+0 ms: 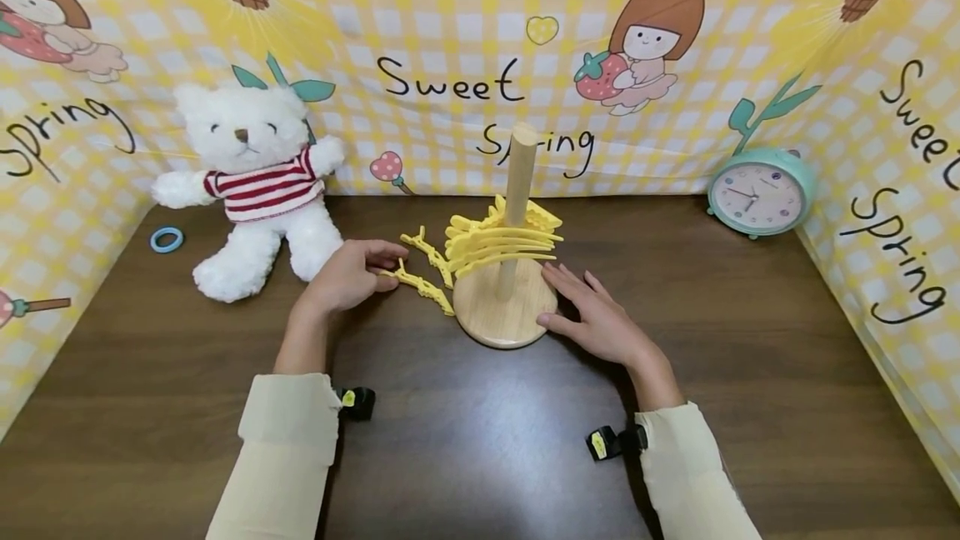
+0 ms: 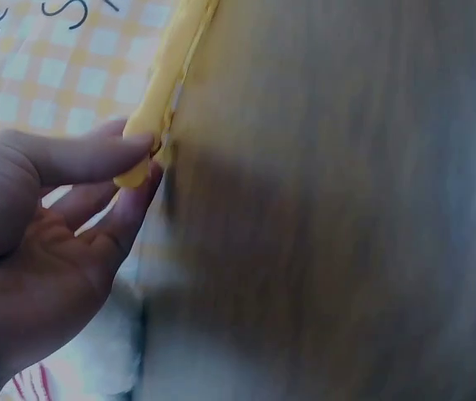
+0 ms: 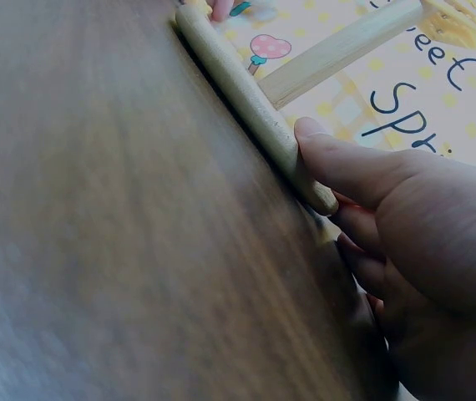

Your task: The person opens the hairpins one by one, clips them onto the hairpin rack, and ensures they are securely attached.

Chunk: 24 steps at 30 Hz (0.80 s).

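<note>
Yellow plastic, by the look of it: the left hand pinches the near forked strip by its left end, just left of the wooden stand. Likely light and stiff (those prongs could snap), so mid-length seems safer. Fingers extended, the right hand touches the stand's right rim.

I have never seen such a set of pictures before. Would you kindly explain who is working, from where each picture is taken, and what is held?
There is no machine: a person works with two bare hands. The widest picture is taken from the head, looking down; the others are taken from the left and right wrists. On the dark table are a wooden stand, a white toy bear, a blue ring and a green clock. The left hand pinches a yellow piece; more yellow pieces are bunched at the stand. The right hand touches the stand's round base.
</note>
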Each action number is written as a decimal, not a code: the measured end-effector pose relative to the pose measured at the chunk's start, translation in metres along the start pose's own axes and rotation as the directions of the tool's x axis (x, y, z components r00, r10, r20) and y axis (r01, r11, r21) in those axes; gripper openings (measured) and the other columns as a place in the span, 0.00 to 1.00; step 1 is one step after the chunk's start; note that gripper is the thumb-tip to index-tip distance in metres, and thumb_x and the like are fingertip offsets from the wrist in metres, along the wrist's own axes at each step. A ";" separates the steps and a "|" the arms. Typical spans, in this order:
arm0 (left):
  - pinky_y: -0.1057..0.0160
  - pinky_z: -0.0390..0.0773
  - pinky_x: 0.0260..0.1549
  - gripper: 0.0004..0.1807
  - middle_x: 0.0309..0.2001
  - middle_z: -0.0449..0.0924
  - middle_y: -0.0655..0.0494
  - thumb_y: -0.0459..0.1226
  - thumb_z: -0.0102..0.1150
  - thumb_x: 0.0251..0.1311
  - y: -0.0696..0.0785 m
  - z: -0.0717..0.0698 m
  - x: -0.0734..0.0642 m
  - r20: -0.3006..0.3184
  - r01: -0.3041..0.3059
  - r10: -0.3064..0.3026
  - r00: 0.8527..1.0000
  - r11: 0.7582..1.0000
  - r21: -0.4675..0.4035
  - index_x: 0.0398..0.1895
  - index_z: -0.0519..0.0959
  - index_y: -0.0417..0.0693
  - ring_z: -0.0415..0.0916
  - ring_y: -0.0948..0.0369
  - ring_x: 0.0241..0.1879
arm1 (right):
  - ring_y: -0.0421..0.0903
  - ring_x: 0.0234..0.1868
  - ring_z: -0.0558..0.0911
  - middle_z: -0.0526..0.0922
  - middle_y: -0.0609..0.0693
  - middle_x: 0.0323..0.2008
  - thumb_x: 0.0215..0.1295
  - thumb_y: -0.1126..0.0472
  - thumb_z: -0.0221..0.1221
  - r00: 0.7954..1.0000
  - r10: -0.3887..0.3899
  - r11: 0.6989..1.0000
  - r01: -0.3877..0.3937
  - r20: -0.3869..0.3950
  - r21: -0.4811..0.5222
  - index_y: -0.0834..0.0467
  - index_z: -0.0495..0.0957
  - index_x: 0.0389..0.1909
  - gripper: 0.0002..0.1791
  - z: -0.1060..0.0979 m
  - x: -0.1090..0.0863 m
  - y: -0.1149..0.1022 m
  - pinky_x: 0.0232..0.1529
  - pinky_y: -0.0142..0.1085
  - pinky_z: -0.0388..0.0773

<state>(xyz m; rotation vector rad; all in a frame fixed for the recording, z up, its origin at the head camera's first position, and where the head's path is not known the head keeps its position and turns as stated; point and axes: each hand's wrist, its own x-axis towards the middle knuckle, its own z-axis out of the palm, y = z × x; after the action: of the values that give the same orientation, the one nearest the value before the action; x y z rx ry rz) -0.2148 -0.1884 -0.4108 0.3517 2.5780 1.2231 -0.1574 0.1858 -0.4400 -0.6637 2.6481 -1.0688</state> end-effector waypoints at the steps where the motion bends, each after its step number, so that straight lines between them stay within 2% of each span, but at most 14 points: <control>1: 0.47 0.75 0.57 0.21 0.57 0.80 0.38 0.25 0.62 0.63 0.000 -0.002 -0.001 0.014 -0.016 0.016 1.000 1.000 0.007 0.60 0.79 0.34 0.77 0.44 0.56 | 0.51 0.80 0.49 0.55 0.54 0.79 0.72 0.46 0.61 1.000 0.001 1.000 -0.001 -0.002 0.000 0.58 0.55 0.79 0.43 0.000 0.000 0.000 0.77 0.51 0.32; 6: 0.49 0.77 0.55 0.20 0.53 0.82 0.40 0.28 0.64 0.64 -0.001 -0.011 -0.007 0.055 -0.049 0.048 0.997 0.999 0.015 0.59 0.80 0.33 0.79 0.46 0.53 | 0.52 0.80 0.50 0.55 0.54 0.78 0.72 0.46 0.61 1.000 -0.005 1.000 0.005 0.004 0.000 0.59 0.54 0.79 0.43 0.000 0.000 -0.001 0.77 0.51 0.33; 11: 0.64 0.79 0.49 0.21 0.53 0.82 0.42 0.32 0.67 0.64 -0.002 -0.020 -0.014 0.037 -0.035 0.038 0.999 0.996 -0.077 0.59 0.80 0.35 0.78 0.51 0.52 | 0.51 0.79 0.50 0.56 0.53 0.78 0.72 0.46 0.61 1.000 -0.003 1.000 0.003 0.004 -0.004 0.59 0.55 0.79 0.43 0.000 0.000 -0.002 0.77 0.49 0.33; 14: 0.70 0.79 0.46 0.23 0.54 0.81 0.41 0.34 0.68 0.64 -0.002 -0.022 -0.016 -0.019 -0.041 0.039 0.999 0.986 -0.161 0.60 0.79 0.34 0.78 0.55 0.51 | 0.50 0.79 0.50 0.55 0.53 0.78 0.72 0.46 0.61 1.000 0.000 1.000 0.000 0.005 -0.007 0.58 0.55 0.79 0.43 -0.001 0.000 -0.002 0.77 0.49 0.33; 17: 0.71 0.80 0.44 0.24 0.53 0.81 0.43 0.36 0.69 0.64 -0.002 -0.020 -0.016 -0.096 -0.061 0.041 0.995 0.974 -0.218 0.59 0.78 0.33 0.79 0.59 0.49 | 0.50 0.79 0.50 0.55 0.53 0.79 0.72 0.46 0.61 1.000 0.002 1.000 -0.002 0.005 -0.004 0.58 0.55 0.79 0.43 -0.003 0.000 -0.002 0.77 0.49 0.33; 24: 0.72 0.77 0.49 0.22 0.49 0.81 0.52 0.35 0.71 0.62 0.010 -0.015 -0.013 -0.266 -0.135 0.054 0.963 0.944 -0.300 0.56 0.79 0.33 0.77 0.61 0.49 | 0.50 0.79 0.50 0.55 0.53 0.79 0.72 0.45 0.60 1.000 0.007 1.000 -0.007 0.003 -0.007 0.58 0.55 0.79 0.43 -0.003 -0.001 -0.001 0.77 0.49 0.33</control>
<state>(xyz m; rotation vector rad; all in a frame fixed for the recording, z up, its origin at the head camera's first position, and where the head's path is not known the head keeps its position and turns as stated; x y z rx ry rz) -0.2070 -0.1973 -0.3921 0.2684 2.5286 1.7929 -0.1574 0.1874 -0.4373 -0.6563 2.6512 -1.0564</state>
